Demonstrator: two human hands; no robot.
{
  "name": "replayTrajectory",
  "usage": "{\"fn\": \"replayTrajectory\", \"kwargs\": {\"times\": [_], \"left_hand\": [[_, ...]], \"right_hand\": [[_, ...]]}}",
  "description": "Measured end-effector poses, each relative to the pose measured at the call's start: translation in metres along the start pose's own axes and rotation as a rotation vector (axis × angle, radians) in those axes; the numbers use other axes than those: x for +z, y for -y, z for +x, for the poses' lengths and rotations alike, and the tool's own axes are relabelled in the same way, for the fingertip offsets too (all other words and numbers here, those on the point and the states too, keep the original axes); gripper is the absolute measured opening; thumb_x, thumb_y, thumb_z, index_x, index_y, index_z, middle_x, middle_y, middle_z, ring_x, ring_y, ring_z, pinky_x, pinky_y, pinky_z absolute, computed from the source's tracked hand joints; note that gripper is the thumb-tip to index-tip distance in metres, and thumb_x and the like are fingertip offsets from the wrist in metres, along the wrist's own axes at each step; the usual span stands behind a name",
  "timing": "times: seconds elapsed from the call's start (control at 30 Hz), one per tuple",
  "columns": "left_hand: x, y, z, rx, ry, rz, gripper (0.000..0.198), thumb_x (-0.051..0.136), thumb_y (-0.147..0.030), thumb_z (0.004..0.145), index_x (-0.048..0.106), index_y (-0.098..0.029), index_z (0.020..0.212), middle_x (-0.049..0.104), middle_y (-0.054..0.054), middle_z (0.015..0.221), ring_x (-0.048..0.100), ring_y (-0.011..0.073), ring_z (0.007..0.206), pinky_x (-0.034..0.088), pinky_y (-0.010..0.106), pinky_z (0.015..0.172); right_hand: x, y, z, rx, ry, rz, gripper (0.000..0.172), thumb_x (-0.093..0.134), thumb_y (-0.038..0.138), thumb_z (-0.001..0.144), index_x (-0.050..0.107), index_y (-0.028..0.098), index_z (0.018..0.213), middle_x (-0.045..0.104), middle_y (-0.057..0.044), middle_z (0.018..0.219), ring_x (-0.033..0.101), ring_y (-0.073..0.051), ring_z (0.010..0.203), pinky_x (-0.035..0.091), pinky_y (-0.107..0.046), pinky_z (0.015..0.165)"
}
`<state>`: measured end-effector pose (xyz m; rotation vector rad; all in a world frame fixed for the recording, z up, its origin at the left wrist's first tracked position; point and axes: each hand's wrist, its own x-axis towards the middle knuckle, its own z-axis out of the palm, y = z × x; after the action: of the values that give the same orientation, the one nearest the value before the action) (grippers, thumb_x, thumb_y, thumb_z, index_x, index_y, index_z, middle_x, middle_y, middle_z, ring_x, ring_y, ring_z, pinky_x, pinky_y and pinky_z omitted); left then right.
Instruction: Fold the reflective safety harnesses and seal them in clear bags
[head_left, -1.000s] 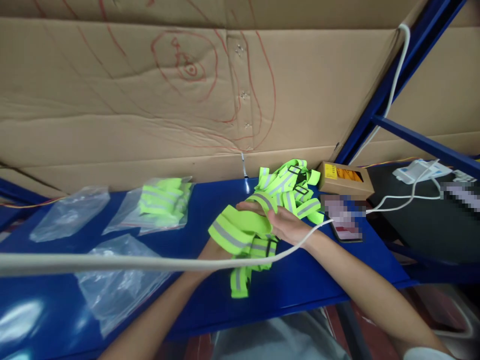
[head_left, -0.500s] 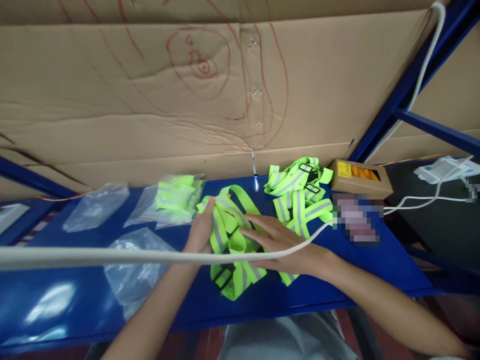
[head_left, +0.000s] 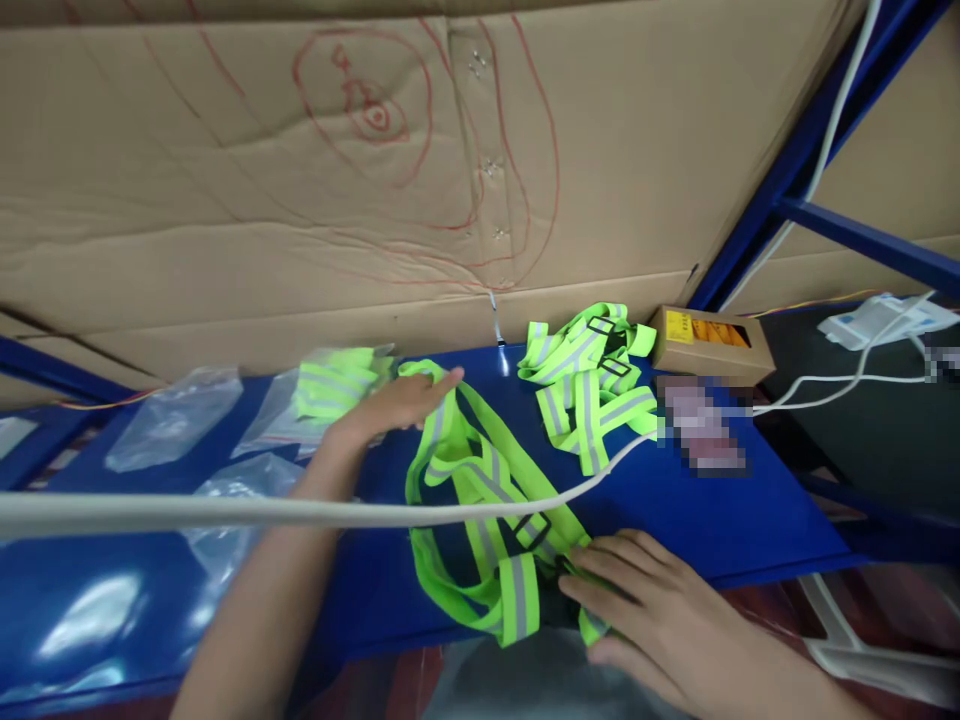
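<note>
A neon green strap harness (head_left: 491,480) with grey reflective stripes and black buckles is stretched over the blue table, its near end at the front edge. My left hand (head_left: 405,398) is closed on its far upper loop, thumb pointing right. At the near right end, my right hand (head_left: 637,600) has its fingers bent round the straps by a black buckle. Behind, to the right, lies a loose pile of similar green straps (head_left: 592,385). Left of my left hand is a clear bag (head_left: 334,385) with folded green straps inside.
Clear plastic bags (head_left: 180,415) lie on the blue table (head_left: 390,590) at left. A cardboard box (head_left: 709,345) and a pixelated object (head_left: 701,420) are at right. A white cable (head_left: 300,512) crosses the view in front. A cardboard wall (head_left: 637,140) stands behind.
My right hand has moved down and right to the table's front edge, drawing the harness out longer. My left hand has shifted slightly up and left. The camera view has moved a little.
</note>
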<state>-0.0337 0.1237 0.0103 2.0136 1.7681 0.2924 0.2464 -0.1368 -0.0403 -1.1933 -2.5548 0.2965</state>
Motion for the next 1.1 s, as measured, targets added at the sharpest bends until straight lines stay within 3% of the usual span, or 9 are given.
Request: {"fn": "replayTrajectory", "kwargs": {"times": [0.07, 0.17, 0.3, 0.4, 0.6, 0.73, 0.93, 1.03, 1.1], "left_hand": [[-0.009, -0.007, -0.02, 0.0, 0.013, 0.244, 0.065, 0.053, -0.075, 0.084, 0.059, -0.019, 0.053, 0.062, 0.01, 0.056, 0.065, 0.03, 0.059, 0.051, 0.04, 0.066], [-0.002, -0.015, -0.077, -0.012, -0.275, 0.613, 0.062, 0.037, -0.069, 0.095, 0.067, -0.019, 0.075, 0.068, 0.013, 0.068, 0.069, 0.0365, 0.067, 0.054, 0.047, 0.065], [0.058, -0.02, -0.16, 0.614, -0.369, 0.381, 0.043, 0.049, -0.059, 0.096, 0.07, -0.021, 0.101, 0.077, 0.011, 0.097, 0.075, 0.0307, 0.086, 0.062, 0.042, 0.071], [0.102, -0.023, -0.193, 0.725, -0.221, 0.288, 0.046, 0.078, -0.044, 0.078, 0.067, -0.019, 0.116, 0.076, 0.01, 0.101, 0.074, 0.0295, 0.086, 0.064, 0.042, 0.069], [0.097, -0.022, -0.188, 0.827, -0.541, 0.27, 0.029, 0.05, 0.002, 0.083, 0.065, -0.017, 0.098, 0.069, 0.008, 0.088, 0.069, 0.0233, 0.076, 0.058, 0.038, 0.066], [0.082, -0.018, -0.179, 0.969, -0.722, 0.259, 0.022, 0.052, 0.0, 0.09, 0.066, -0.014, 0.101, 0.063, 0.009, 0.088, 0.068, 0.0221, 0.083, 0.056, 0.036, 0.073], [0.088, -0.021, -0.177, 1.138, -0.753, 0.201, 0.015, 0.058, -0.005, 0.09, 0.065, -0.018, 0.095, 0.054, 0.003, 0.087, 0.067, 0.0187, 0.09, 0.056, 0.034, 0.079], [0.092, -0.021, -0.178, 1.036, -0.697, 0.125, 0.022, 0.058, -0.004, 0.086, 0.067, -0.019, 0.101, 0.059, 0.006, 0.096, 0.067, 0.0215, 0.095, 0.058, 0.038, 0.083], [0.092, -0.02, -0.18, 0.917, -0.476, 0.104, 0.031, 0.058, -0.012, 0.087, 0.065, -0.021, 0.116, 0.063, 0.012, 0.116, 0.065, 0.0269, 0.109, 0.059, 0.044, 0.091]], "right_hand": [[0.001, -0.003, -0.001, 0.093, 0.011, 0.011, 0.047, 0.057, 0.04, 0.103, 0.051, 0.025, 0.147, 0.064, -0.008, 0.141, 0.063, -0.028, 0.125, 0.05, -0.045, 0.105], [0.008, -0.008, -0.002, 0.23, 0.051, 0.076, 0.072, 0.065, 0.041, 0.097, 0.032, 0.022, 0.159, 0.056, -0.013, 0.15, 0.058, -0.033, 0.132, 0.051, -0.051, 0.106], [0.013, -0.01, 0.004, 0.38, 0.106, 0.246, 0.072, 0.072, 0.034, 0.092, 0.038, 0.027, 0.155, 0.057, -0.012, 0.145, 0.063, -0.032, 0.123, 0.057, -0.047, 0.099], [0.012, -0.008, 0.007, 0.4, -0.013, 0.36, 0.044, 0.06, 0.022, 0.098, 0.052, 0.029, 0.141, 0.065, -0.008, 0.13, 0.067, -0.025, 0.113, 0.057, -0.039, 0.093], [0.0, -0.006, -0.014, 0.174, -0.313, 0.276, 0.04, 0.061, 0.011, 0.093, 0.06, 0.028, 0.129, 0.069, -0.007, 0.119, 0.067, -0.021, 0.104, 0.055, -0.033, 0.088], [-0.017, -0.003, -0.024, 0.135, -0.212, 0.279, 0.036, 0.079, 0.037, 0.085, 0.068, 0.029, 0.119, 0.066, -0.009, 0.132, 0.063, -0.029, 0.119, 0.055, -0.039, 0.096], [-0.018, 0.0, 0.0, 0.339, -0.179, 0.501, 0.076, 0.079, 0.049, 0.083, 0.049, 0.029, 0.15, 0.054, -0.014, 0.149, 0.053, -0.033, 0.136, 0.049, -0.043, 0.11], [-0.009, -0.01, 0.025, 0.433, -0.134, 0.709, 0.043, 0.074, 0.045, 0.089, 0.068, 0.024, 0.126, 0.071, -0.008, 0.117, 0.065, -0.027, 0.112, 0.052, -0.038, 0.101], [-0.004, -0.016, 0.037, 0.477, -0.134, 0.877, 0.027, 0.069, 0.043, 0.092, 0.071, 0.021, 0.107, 0.072, -0.003, 0.098, 0.066, -0.022, 0.095, 0.054, -0.032, 0.092]]}}
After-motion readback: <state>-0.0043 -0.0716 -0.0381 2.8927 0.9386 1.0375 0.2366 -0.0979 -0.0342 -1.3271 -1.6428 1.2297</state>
